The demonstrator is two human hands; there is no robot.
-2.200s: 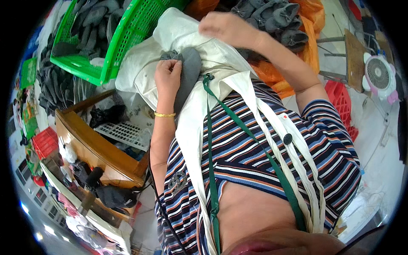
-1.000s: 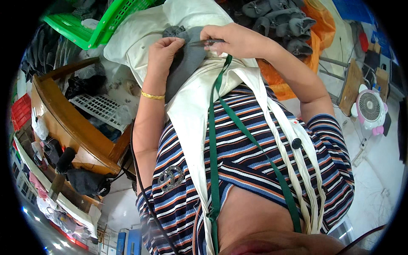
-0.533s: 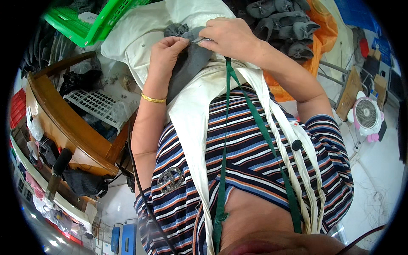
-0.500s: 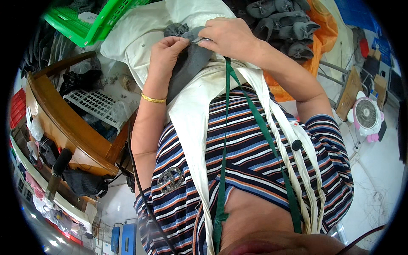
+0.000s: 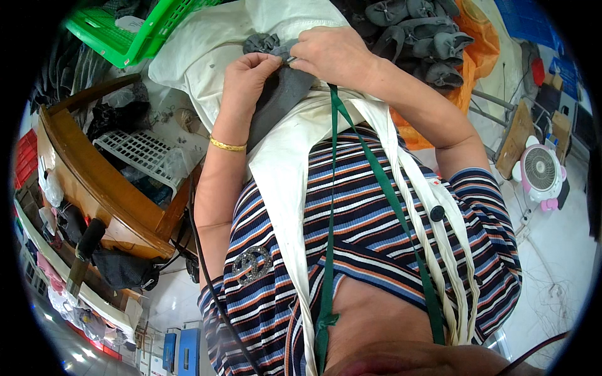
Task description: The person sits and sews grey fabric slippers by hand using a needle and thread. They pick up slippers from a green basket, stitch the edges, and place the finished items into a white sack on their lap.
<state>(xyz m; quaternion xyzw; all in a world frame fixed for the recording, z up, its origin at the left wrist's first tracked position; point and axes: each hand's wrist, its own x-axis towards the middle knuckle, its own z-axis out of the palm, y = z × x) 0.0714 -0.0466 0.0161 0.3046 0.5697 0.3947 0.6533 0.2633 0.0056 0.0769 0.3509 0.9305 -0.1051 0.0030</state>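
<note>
A grey fabric shoe (image 5: 282, 91) with a gathered bow at its toe lies on the white apron (image 5: 188, 47) across my lap. My left hand (image 5: 251, 78) is closed, its thumb and forefinger pinching the shoe's edge just below the bow. From the other side my right hand (image 5: 332, 56) comes in closed, fingertips almost meeting the left ones. A thin, shiny sliver shows between its thumb and forefinger at the shoe's edge; its kind is too small to make out. My hands hide part of the shoe's upper.
Several similar grey shoes (image 5: 433, 44) are piled on an orange sack (image 5: 473, 75) at the far right. A green plastic basket (image 5: 135, 47) stands at the far left. Nearer on the left is a curved wooden frame (image 5: 94, 169) with a white rack (image 5: 141, 153). A fan (image 5: 539, 166) stands at right.
My right hand has shifted slightly left, its fingertips closer to the left ones. Less of the thin shiny sliver shows. The left hand has barely moved.
</note>
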